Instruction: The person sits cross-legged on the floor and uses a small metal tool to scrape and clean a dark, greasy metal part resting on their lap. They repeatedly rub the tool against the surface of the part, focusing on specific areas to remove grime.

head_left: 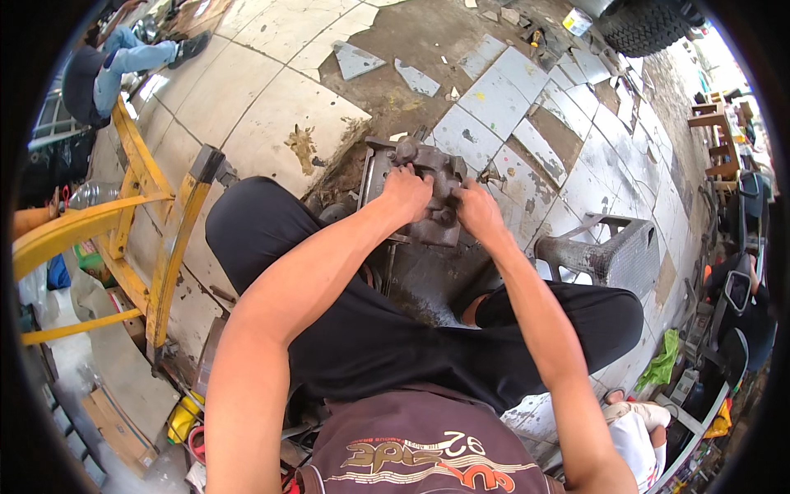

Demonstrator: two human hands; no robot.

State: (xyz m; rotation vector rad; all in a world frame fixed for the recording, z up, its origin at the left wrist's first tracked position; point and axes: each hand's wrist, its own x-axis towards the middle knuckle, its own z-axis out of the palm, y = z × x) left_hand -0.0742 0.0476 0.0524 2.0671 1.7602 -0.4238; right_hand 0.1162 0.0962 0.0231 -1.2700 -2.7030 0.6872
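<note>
A dark, greasy metal casting, blocky with rounded lugs and a flat plate edge, sits on the floor in front of my knees. It looks like an engine or gearbox part, but its exact kind is unclear. My left hand curls its fingers over the top of it. At the casting's right side, my right hand is closed, with thumb and fingers pressed against a lug. Any small piece between those fingertips is hidden. The lower side of the casting is hidden too.
A grey plastic stool stands right of my knee. To my left is a yellow metal frame. Broken floor tiles lie ahead, near a tyre. One person sits far left; green cloth lies at right.
</note>
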